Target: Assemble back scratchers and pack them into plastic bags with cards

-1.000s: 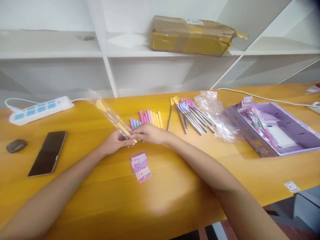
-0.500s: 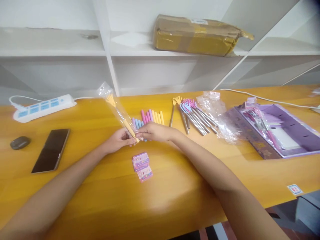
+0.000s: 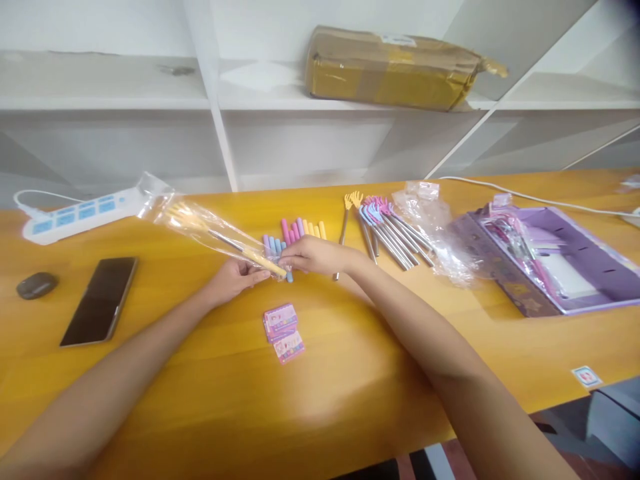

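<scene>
Left hand [image 3: 234,281]: grip closed on the near end of a clear plastic bag [image 3: 156,200] containing a yellow back scratcher [image 3: 227,240]. Right hand [image 3: 315,256]: grip narrow, fingertips pinching the bag's edge. The bag slants above the wooden counter [image 3: 200,380]. Just beyond the hands lie coloured tubes [image 3: 300,228]; nearer, printed cards [image 3: 281,320]; rightward, a purple box [image 3: 597,303]. Behind, white shelves [image 3: 115,87] carry a taped parcel [image 3: 390,73].

Back scratcher [image 3: 227,241] in bag [image 3: 153,199], cards [image 3: 281,323] before it, phone [image 3: 99,301] left, more scratchers [image 3: 393,231] right, box [image 3: 520,288] far right
</scene>
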A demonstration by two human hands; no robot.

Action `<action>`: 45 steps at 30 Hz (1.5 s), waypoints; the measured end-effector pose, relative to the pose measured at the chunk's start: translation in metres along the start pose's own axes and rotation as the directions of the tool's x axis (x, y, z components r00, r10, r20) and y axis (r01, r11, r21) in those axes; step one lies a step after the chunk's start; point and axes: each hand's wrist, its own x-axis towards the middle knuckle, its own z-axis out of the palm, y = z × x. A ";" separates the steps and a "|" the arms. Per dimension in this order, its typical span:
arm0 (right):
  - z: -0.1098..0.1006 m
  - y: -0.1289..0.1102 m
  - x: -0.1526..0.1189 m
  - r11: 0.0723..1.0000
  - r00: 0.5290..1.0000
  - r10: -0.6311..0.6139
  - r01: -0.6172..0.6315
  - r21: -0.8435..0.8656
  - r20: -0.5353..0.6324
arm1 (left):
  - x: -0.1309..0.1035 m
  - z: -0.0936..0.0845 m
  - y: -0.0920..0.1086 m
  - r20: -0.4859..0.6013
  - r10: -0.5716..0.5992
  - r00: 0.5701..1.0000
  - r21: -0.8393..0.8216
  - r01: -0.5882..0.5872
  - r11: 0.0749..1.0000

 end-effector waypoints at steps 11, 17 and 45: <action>0.000 -0.012 -0.002 0.999 0.998 0.050 -0.050 -0.015 -0.040 | 0.002 0.006 0.011 -0.141 0.035 0.989 -0.438 -0.094 0.894; 0.030 -0.063 -0.002 0.972 0.890 0.063 -0.158 0.176 0.451 | 0.013 -0.008 0.016 -0.317 -0.176 0.932 -0.691 -0.100 0.716; 0.043 -0.101 -0.018 0.755 0.839 0.513 -0.339 -0.561 0.184 | 0.009 -0.004 0.018 -0.313 -0.145 0.939 -0.484 -0.026 0.875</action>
